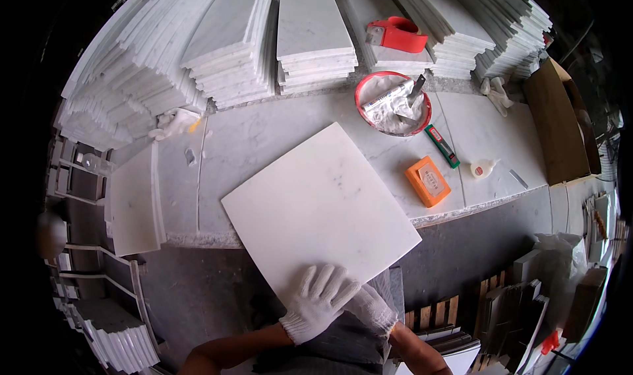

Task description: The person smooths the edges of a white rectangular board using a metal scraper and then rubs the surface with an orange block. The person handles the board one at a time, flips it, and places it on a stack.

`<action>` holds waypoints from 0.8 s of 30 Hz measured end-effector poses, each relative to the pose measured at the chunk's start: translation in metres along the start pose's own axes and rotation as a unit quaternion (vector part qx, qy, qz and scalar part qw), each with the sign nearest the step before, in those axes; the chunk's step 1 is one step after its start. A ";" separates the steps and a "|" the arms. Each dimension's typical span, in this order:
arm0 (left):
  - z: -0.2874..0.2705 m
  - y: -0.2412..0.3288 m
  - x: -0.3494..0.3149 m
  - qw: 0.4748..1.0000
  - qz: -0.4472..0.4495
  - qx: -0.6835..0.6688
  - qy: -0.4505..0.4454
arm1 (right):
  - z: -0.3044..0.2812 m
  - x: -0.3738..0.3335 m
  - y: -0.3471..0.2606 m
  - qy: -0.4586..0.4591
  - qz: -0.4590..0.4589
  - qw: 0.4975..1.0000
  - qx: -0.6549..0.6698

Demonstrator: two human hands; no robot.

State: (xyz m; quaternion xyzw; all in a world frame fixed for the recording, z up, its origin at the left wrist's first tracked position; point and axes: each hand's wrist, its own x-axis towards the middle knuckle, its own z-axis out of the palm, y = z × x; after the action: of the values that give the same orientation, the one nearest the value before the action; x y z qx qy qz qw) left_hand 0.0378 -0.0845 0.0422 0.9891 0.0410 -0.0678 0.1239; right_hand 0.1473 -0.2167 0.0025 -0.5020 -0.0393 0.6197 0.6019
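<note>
- The left hand (321,300), in a white knit glove, is laid flat with its fingers spread on the near edge of a large white marble tile (321,203).
- The right hand (370,307), also gloved, is tucked just beside and partly under the left; it is seen at the tile's near edge, but whether it is pinching the edge or only resting there cannot be told.
- The tile is stretched away from both hands, set askew on the marble workbench (250,134), its near corner overhanging the bench edge toward the body.
- The tile's face is seen clean: no white paste is spread on it, so any coating or filling is judged not yet begun.
- Beyond the tile, ahead and to the right of the hands, a red bowl (393,102) of white paste is seen with a scraper standing in it, untouched.
- Nearer on the right, an orange block (428,181), a green utility knife (442,145) and a small glue bottle (484,169) are left lying apart from the hands.
- Far ahead, stacks of marble tiles (314,38) are piled, a red tape dispenser (397,33) atop one.
</note>
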 end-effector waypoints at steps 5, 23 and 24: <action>0.001 -0.006 0.007 0.999 -0.002 0.032 -0.009 | -0.050 -0.013 -0.071 -0.071 0.032 0.866 -0.494; -0.016 -0.034 0.008 0.997 0.054 0.052 0.004 | -0.061 0.139 -0.265 0.351 -0.289 0.567 -0.687; -0.015 -0.034 0.007 0.997 0.054 0.052 0.005 | -0.059 0.140 -0.267 0.348 -0.253 0.567 -0.703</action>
State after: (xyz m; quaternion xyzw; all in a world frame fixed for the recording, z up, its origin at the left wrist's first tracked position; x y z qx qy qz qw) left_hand 0.0435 -0.0476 0.0473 0.9953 -0.0153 -0.0584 0.0760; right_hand 0.4078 -0.0669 0.0669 -0.9132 -0.3755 -0.0030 0.1584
